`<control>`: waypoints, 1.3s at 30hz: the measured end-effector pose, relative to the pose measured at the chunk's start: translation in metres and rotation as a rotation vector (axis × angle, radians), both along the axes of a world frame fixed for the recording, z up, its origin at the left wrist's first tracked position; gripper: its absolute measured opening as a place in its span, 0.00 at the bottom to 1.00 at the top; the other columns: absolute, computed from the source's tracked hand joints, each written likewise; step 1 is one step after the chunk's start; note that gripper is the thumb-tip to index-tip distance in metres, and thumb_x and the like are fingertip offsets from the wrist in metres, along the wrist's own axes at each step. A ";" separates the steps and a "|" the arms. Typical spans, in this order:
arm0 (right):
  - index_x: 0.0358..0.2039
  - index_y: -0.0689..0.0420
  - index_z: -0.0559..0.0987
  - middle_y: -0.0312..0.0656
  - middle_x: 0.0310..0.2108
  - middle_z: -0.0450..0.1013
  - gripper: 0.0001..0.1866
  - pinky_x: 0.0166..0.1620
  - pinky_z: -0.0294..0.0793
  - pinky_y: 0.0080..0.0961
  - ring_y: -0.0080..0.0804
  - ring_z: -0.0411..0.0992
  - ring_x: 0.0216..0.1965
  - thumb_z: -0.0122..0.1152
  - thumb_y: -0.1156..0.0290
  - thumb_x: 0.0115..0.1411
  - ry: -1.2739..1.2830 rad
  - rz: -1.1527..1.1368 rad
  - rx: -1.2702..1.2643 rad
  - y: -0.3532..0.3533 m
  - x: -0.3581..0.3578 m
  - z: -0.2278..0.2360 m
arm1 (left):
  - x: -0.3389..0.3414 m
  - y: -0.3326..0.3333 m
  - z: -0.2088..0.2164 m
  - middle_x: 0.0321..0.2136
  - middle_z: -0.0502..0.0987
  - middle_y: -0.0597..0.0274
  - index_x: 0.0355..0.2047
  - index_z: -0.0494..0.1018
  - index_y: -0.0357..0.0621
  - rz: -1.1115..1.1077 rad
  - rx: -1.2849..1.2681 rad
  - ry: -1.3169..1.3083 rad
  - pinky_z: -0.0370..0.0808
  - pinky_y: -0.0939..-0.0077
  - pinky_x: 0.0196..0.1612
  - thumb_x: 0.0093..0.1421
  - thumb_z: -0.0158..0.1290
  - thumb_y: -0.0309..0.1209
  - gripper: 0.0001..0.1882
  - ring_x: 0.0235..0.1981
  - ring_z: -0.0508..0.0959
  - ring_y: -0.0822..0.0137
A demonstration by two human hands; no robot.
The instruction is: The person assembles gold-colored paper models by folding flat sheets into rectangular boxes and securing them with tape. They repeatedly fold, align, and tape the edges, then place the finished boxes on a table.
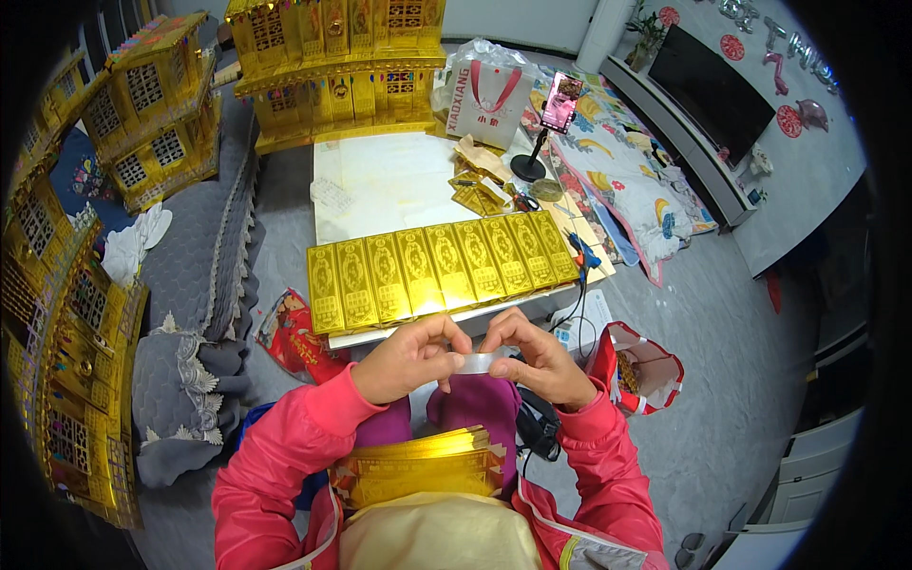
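Note:
Between my two hands, above my knees, is a roll of clear tape (478,363). My left hand (410,361) pinches its left side with thumb and fingers. My right hand (540,359) grips the other side, its fingertips bent over the top edge. Just beyond my hands, a row of gold embossed panels (439,269) stands side by side along the table's near edge. A stack of gold printed sheets (418,472) rests on my lap.
The white table (389,190) carries gold scraps (480,193), a phone (561,103) on a black stand and a blue-handled tool (584,252). Gold paper houses (342,76) stand behind and at left, near a grey sofa (195,285). A red-rimmed bag (655,366) sits right.

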State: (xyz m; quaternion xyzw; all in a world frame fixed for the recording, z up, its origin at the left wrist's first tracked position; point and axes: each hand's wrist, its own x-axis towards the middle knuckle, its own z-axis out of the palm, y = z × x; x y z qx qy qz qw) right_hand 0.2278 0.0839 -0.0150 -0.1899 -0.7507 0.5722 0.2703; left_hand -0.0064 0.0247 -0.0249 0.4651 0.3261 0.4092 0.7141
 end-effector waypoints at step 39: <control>0.45 0.60 0.70 0.36 0.40 0.71 0.12 0.48 0.67 0.19 0.20 0.69 0.42 0.60 0.71 0.64 0.172 -0.338 -0.015 -0.003 -0.015 -0.003 | 0.021 -0.022 0.030 0.59 0.66 0.48 0.62 0.65 0.41 0.385 0.669 0.570 0.75 0.71 0.48 0.64 0.51 0.24 0.25 0.44 0.79 0.62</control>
